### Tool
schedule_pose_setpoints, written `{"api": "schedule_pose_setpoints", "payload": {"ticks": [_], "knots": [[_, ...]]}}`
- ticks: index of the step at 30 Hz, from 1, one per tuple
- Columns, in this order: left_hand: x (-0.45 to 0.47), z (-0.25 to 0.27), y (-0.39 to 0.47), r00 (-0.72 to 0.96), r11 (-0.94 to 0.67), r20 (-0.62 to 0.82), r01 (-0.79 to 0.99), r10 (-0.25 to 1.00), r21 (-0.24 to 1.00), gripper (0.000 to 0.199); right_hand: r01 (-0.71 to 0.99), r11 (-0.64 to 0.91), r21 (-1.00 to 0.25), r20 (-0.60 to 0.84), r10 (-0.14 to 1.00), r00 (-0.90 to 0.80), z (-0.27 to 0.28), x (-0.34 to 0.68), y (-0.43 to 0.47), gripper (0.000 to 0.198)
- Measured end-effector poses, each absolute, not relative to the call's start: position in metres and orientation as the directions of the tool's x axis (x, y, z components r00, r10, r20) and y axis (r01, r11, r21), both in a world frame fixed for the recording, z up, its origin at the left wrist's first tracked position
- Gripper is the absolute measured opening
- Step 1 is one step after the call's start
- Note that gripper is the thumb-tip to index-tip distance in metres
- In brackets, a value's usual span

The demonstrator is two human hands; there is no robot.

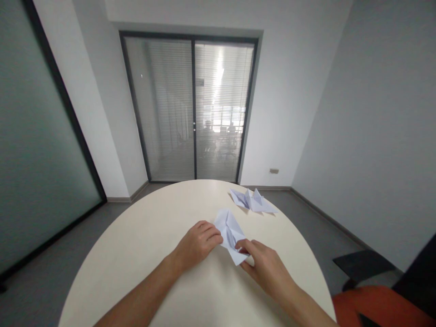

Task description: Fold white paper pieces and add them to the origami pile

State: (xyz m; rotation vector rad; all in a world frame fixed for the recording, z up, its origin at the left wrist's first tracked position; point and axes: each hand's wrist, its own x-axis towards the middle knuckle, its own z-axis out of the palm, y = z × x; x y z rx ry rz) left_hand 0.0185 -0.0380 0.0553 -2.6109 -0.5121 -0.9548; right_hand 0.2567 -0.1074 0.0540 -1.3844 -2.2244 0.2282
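A partly folded sheet of white paper (229, 229) lies on the round cream table (143, 245), in front of me. My left hand (199, 243) rests on the sheet's left edge with its fingertips curled onto the paper. My right hand (264, 265) pinches the near corner of the same sheet between thumb and fingers. A finished folded white paper figure (252, 201) with upright points sits farther back on the table, apart from both hands.
An orange and black chair (381, 304) stands at the lower right beside the table. Behind the table is a glass sliding door with blinds (194, 109). A frosted glass wall (37, 150) runs along the left, and grey floor surrounds the table.
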Motion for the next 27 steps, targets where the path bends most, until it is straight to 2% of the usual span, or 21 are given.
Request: {"api": "schedule_pose_setpoints", "payload": {"ticks": [5, 8, 10, 13, 16, 22, 25, 27], "knots": [[0.014, 0.052, -0.035, 0.709, -0.867, 0.671, 0.457, 0.219, -0.2, 0.016, 0.79, 0.49, -0.369, 0.324, 0.864, -0.385, 0.053, 0.255, -0.098, 0.031], [0.009, 0.05, -0.033, 0.703, -0.855, 0.672, 0.477, 0.232, -0.204, 0.017, 0.705, 0.535, -0.466, 0.33, 0.844, -0.422, 0.061, 0.252, -0.094, 0.028], [0.006, 0.05, -0.032, 0.714, -0.85, 0.656, 0.483, 0.245, -0.208, 0.017, 0.623, 0.54, -0.566, 0.283, 0.837, -0.468, 0.068, 0.251, -0.093, 0.026], [0.003, 0.051, -0.032, 0.728, -0.841, 0.636, 0.492, 0.257, -0.223, 0.017, 0.57, 0.511, -0.644, 0.203, 0.832, -0.516, 0.073, 0.251, -0.091, 0.034], [0.003, 0.051, -0.032, 0.741, -0.835, 0.621, 0.493, 0.254, -0.247, 0.016, 0.644, 0.484, -0.593, 0.199, 0.863, -0.465, 0.069, 0.252, -0.086, 0.042], [0.004, 0.049, -0.032, 0.762, -0.832, 0.594, 0.487, 0.258, -0.264, 0.016, 0.742, 0.503, -0.443, 0.306, 0.863, -0.402, 0.056, 0.246, -0.075, 0.036], [0.0, 0.045, -0.029, 0.751, -0.826, 0.597, 0.506, 0.281, -0.248, 0.015, 0.711, 0.526, -0.466, 0.329, 0.849, -0.412, 0.052, 0.246, -0.073, 0.031], [-0.003, 0.042, -0.026, 0.741, -0.826, 0.602, 0.517, 0.298, -0.227, 0.015, 0.673, 0.498, -0.547, 0.324, 0.867, -0.379, 0.049, 0.249, -0.071, 0.023]]}}
